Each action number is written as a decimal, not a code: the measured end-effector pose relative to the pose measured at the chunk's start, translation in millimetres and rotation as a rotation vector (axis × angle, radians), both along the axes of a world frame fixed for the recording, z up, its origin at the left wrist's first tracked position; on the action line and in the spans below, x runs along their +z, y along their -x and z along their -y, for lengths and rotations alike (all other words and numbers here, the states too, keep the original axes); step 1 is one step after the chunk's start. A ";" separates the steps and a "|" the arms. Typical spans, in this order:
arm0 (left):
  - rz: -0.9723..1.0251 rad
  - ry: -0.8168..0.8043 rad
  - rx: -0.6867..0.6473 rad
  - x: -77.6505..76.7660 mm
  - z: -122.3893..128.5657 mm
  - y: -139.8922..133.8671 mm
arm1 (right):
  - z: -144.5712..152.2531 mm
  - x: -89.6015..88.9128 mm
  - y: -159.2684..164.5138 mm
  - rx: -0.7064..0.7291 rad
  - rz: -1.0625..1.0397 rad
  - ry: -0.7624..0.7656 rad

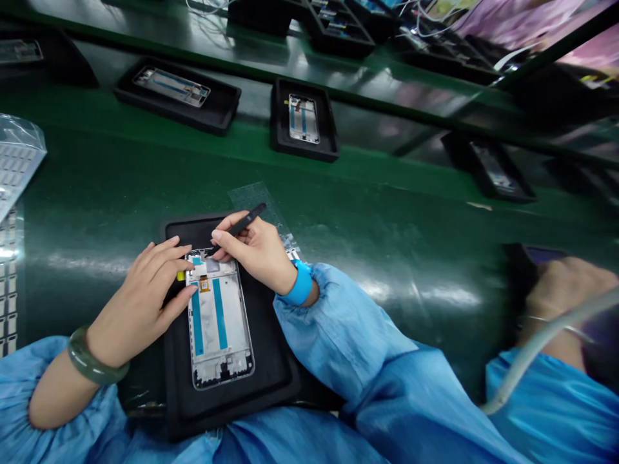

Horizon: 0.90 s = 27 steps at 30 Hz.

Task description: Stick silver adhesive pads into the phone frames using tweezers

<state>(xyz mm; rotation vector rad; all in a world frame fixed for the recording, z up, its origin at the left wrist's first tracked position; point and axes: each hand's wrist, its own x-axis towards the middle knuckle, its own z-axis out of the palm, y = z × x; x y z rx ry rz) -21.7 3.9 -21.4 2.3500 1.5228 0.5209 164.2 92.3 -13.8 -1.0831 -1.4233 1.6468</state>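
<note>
In the head view a phone frame [235, 325] with blue strips lies in a black tray [275, 380] in front of me. My left hand [155, 283] rests along its upper left edge, fingers spread, fingertips touching the frame. Between thumb and fingers of my right hand [256, 248] is a pair of black tweezers [247, 218], slanted, its tip down at the frame's top part. Whether the tips pinch anything is too small to tell. A small flex cable [204, 284] lies on the frame below them. A yellow tab [180, 276] sticks out at its left.
A clear sheet [258, 196] lies behind the tray. Farther back stand more trays with phone frames, one left [176, 96], one in the middle [305, 148]. Sheets of small parts [17, 161] lie at far left. At right, a co-worker's hand [565, 290] and a pale hose [546, 338] come close.
</note>
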 end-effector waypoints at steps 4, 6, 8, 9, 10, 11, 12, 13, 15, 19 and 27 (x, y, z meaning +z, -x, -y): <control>0.001 0.006 0.004 1.0 0.7 -0.3 | 0.6 0.2 0.1 0.003 -0.003 -0.006; -0.001 0.007 0.004 1.0 1.4 -0.4 | 0.7 -0.5 0.0 0.007 -0.002 -0.015; -0.003 0.008 0.003 0.8 1.9 -0.3 | 0.7 -1.4 -0.1 0.011 0.004 -0.026; -0.002 0.006 0.003 0.7 2.0 -0.2 | 0.7 -1.9 -0.3 0.011 0.010 -0.032; -0.002 0.004 0.002 0.6 2.0 0.0 | 0.7 -2.3 -0.4 0.013 0.017 -0.038; -0.002 0.002 0.002 0.5 1.8 0.2 | 0.7 -2.7 -0.6 0.014 0.024 -0.045; -0.002 0.001 0.003 0.4 1.7 0.4 | 0.7 -3.0 -0.7 0.016 0.028 -0.052; -0.003 0.000 0.002 0.4 1.4 0.5 | 0.6 -3.2 -0.8 0.017 0.031 -0.058; -0.004 0.001 0.002 0.5 0.9 0.5 | 0.7 -3.5 -0.9 0.018 0.034 -0.068; -0.004 -0.007 0.000 0.9 0.2 0.2 | 0.9 -3.3 -0.9 0.012 0.046 -0.084; -0.006 -0.013 -0.004 1.1 0.7 -0.4 | 1.0 -3.4 -0.9 0.014 0.055 -0.111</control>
